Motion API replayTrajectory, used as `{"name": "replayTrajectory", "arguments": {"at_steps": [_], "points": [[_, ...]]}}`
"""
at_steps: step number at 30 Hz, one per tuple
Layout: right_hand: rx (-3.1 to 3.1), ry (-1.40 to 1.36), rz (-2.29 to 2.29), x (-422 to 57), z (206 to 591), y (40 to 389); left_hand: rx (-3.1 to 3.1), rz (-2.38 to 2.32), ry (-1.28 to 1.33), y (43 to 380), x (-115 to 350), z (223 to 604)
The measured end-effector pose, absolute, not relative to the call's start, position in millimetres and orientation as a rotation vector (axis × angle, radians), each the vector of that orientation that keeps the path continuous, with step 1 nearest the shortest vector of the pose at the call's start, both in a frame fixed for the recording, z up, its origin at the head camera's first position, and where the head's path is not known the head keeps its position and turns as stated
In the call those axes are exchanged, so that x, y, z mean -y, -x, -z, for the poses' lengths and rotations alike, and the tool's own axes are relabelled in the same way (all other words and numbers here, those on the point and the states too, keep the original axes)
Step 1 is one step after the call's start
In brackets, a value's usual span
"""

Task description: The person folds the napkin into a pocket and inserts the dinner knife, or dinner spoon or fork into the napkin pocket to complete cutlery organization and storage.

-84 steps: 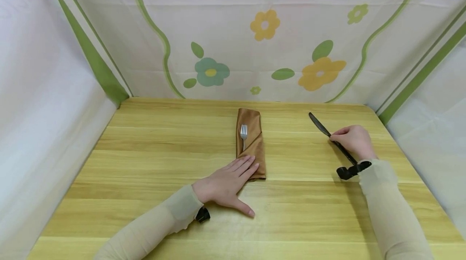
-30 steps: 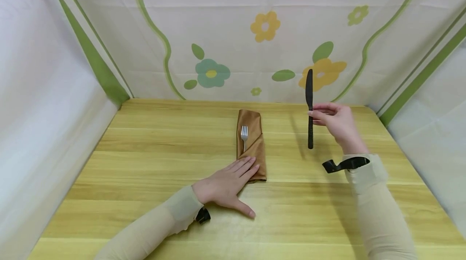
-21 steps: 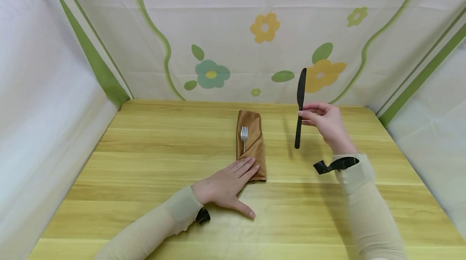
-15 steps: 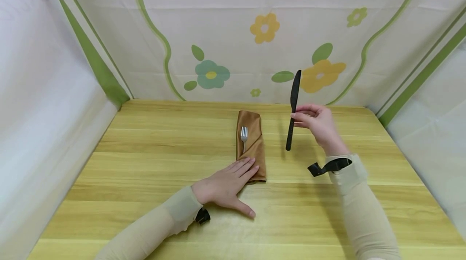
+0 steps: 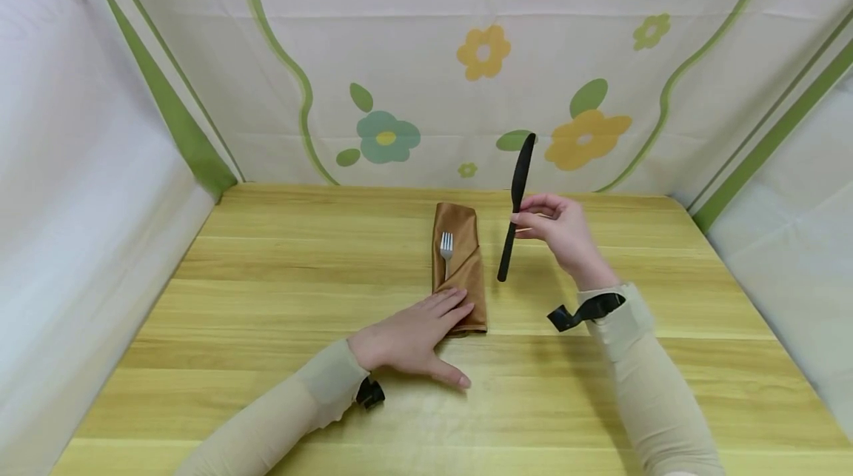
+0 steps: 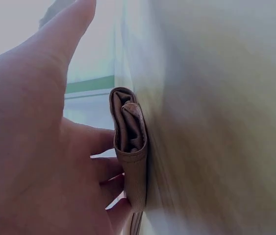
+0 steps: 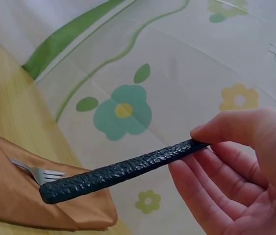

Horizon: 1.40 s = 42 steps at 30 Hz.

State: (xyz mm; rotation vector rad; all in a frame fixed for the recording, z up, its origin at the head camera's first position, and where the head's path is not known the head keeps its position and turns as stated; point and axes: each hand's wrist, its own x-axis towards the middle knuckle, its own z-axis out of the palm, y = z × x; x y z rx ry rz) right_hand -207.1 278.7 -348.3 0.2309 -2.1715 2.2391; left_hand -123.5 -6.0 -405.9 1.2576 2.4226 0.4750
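Observation:
A brown satin napkin (image 5: 466,276), folded into a narrow upright pocket, lies at the middle of the table. Out of its fold pokes a silver fork (image 5: 446,243), tines up, its handle hidden inside. My left hand (image 5: 413,335) rests on the lower part of the napkin with straight fingers and the thumb spread away. In the left wrist view the rolled layers of the napkin (image 6: 129,127) show at its near end. To the right, my right hand (image 5: 560,235) pinches a black table knife (image 5: 516,195) in the air, blade up. Its textured handle (image 7: 118,171) fills the right wrist view.
The wooden table (image 5: 266,298) is bounded by a white flowered cloth wall (image 5: 426,61) at the back. White side walls with green bands stand left and right. Black camera straps sit on both wrists.
My right hand has lifted the black knife off the table at the right, turned it upright and carried it left, close to the napkin. The left hand has stayed on the napkin.

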Motion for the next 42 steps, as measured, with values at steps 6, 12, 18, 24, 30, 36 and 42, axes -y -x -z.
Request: {"name": "replayTrajectory", "arguments": {"at_steps": [6, 12, 18, 24, 30, 36, 42], "points": [[2.191, -0.269, -2.235, -267, 345, 204, -2.414, -0.744, -1.205, 134, 4, 403], [2.202, -0.345, -2.235, -254, 343, 200, -2.347, -1.178, -1.056, 148, 1, 399], [2.264, -0.423, -2.229, -236, 343, 193, -2.201, -1.588, -0.809, 155, -12, 394], [2.271, -0.439, -2.289, -224, 348, 190, -2.117, -1.823, -0.704, 156, -18, 393], [2.299, -0.404, -2.306, -224, 346, 190, -2.075, -1.883, -0.699, 156, -18, 394], [2.204, -0.371, -2.312, -229, 338, 198, -2.075, -1.870, -0.687, 153, -17, 394], [2.148, -0.338, -2.325, -230, 331, 201, -2.110, -1.822, -0.702, 151, -18, 395]]}}
